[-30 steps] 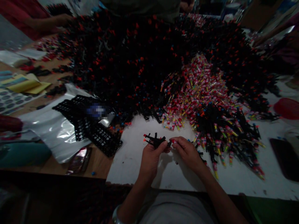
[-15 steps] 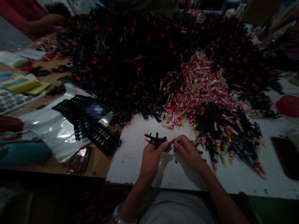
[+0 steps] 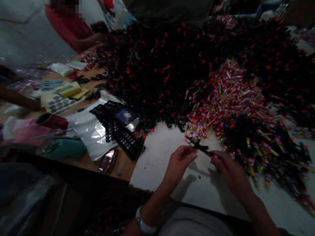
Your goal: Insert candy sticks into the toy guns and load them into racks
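Note:
My left hand (image 3: 179, 161) is curled and pinches one end of a small black plastic piece (image 3: 199, 147) with a red tip. My right hand (image 3: 228, 168) is closed on the other end of that piece, low over a white sheet (image 3: 162, 157). Just beyond my hands lies a heap of small red, yellow and green wrapped tubes (image 3: 221, 98). Behind it spreads a huge mound of black pieces with red and blue tips (image 3: 172, 59). Motion smears my right hand a little.
Black plastic grids (image 3: 115, 129) lie on a shiny plastic bag (image 3: 86, 127) to the left. Sticker sheets and yellow paper (image 3: 61, 96) sit further left on the wooden table. Another person in red (image 3: 71, 31) sits at the far left corner.
The view has swung left and my hands now sit further right. The black piece now stretches between both hands instead of sitting bunched in my left hand.

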Available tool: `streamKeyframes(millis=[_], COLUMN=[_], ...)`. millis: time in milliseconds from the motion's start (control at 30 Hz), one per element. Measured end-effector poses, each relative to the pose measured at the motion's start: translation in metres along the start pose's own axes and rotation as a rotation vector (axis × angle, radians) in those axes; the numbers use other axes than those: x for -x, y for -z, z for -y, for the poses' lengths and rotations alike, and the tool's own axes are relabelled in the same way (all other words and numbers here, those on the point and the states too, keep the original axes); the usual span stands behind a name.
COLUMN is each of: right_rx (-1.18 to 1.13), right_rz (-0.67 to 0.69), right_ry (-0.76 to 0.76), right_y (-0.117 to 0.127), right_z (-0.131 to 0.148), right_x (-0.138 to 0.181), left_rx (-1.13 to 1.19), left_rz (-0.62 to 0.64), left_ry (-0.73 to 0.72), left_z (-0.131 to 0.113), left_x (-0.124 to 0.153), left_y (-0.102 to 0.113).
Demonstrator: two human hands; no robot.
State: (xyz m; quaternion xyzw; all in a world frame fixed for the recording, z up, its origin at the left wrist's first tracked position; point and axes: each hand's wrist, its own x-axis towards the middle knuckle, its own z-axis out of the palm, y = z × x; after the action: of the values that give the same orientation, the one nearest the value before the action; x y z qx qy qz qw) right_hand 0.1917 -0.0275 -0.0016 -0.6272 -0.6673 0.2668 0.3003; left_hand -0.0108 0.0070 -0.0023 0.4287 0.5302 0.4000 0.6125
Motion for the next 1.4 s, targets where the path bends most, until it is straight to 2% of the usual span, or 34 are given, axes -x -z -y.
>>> streamKeyframes(millis=[33,67,133,167,200,233,300,367,467,533,633,800,967,1100,1200,1267,1300,1333,1400], right_rx=[0.143,0.282,0.482,0.53,0.539,0.516,0.428,0.389,0.373,0.328,0.285,0.41,0.277,0.364,0.375,0.278,0.219,0.169,0.094], right_rz=[-0.139,-0.27,-0.469,-0.52,-0.528,-0.491,-0.333,-0.21,-0.113,-0.065,-0.041,-0.105,-0.076,-0.001,0.023,-0.016,-0.034,-0.04,-0.007], right_ry=[0.018,0.035,0.112,0.156,0.198,0.229,0.251,0.245,0.241,0.29,0.363,0.283,0.287,0.315,0.258,0.247,0.254,0.271,0.316], right_y=[0.018,0.036,0.062,0.066,0.064,0.055,0.023,-0.016,-0.06,-0.074,-0.075,-0.063,-0.075,-0.089,-0.088,-0.083,-0.079,-0.076,-0.07], right_z=[-0.002,-0.002,0.0,0.003,0.006,0.009,0.014,0.016,0.015,0.013,0.005,-0.017,-0.006,0.016,0.023,0.023,0.023,0.023,0.025], right_x=[-0.001,-0.003,-0.007,-0.009,-0.012,-0.014,-0.021,-0.031,-0.045,-0.05,-0.044,-0.024,-0.03,-0.049,-0.051,-0.045,-0.041,-0.036,-0.027], left_rx=[-0.126,-0.291,-0.666,-0.857,-1.016,-1.144,-1.297,-1.332,-1.276,-1.215,-1.124,-1.016,-0.912,-0.931,-0.875,-0.706,-0.587,-0.454,-0.188], left_rz=[-0.051,-0.161,-0.473,-0.603,-0.695,-0.72,-0.664,-0.559,-0.445,-0.389,-0.347,-0.286,-0.205,-0.208,-0.382,-0.509,-0.504,-0.442,-0.241], left_ry=[-0.08,-0.165,-0.302,-0.312,-0.288,-0.251,-0.205,-0.241,-0.358,-0.395,-0.372,-0.329,-0.367,-0.446,-0.499,-0.415,-0.322,-0.209,-0.003], left_z=[-0.006,-0.012,-0.022,-0.025,-0.026,-0.025,-0.019,-0.008,0.01,0.017,0.019,0.014,0.019,0.019,0.011,0.004,0.0,-0.002,-0.006], left_x=[-0.008,-0.018,-0.04,-0.051,-0.061,-0.069,-0.077,-0.071,-0.045,-0.026,-0.011,-0.018,-0.027,-0.023,-0.01,0.003,0.009,0.013,0.019], left_y=[0.01,0.023,0.053,0.068,0.08,0.09,0.1,0.098,0.083,0.072,0.063,0.064,0.057,0.052,0.051,0.048,0.044,0.04,0.028])
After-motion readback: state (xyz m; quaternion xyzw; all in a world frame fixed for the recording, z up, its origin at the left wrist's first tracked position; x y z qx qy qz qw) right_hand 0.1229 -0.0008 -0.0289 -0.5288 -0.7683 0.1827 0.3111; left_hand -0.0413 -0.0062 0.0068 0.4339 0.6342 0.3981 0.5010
